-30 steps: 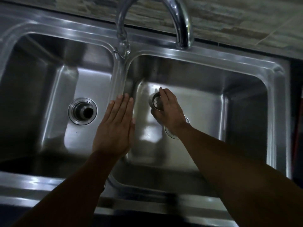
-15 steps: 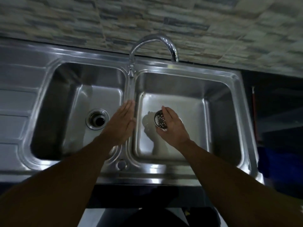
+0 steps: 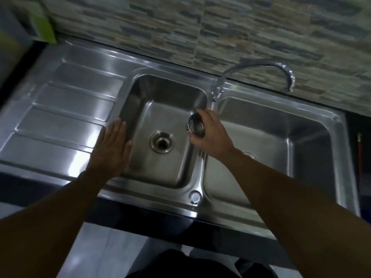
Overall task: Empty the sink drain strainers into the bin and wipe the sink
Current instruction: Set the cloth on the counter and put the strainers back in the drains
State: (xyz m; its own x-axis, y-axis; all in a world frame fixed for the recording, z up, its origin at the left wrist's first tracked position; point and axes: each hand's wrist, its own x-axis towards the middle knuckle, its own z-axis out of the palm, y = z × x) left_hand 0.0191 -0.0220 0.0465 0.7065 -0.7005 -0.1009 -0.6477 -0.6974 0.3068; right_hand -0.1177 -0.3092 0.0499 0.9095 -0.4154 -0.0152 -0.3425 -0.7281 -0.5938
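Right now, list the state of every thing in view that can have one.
strainer: lifted out, held over the left basin, tilted on its side
right hand: closed around the strainer
left hand: flat, open, holding nothing
left basin drain: open
right basin drain: mostly hidden by the forearm
faucet: no water running

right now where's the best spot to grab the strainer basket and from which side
Take the strainer basket by its round rim, coming from the right as the right hand does, fingers over the far edge and thumb under the near one. It is tipped on edge with its mouth facing left, so the rim offers opposing sides while the perforated cup stays clear.
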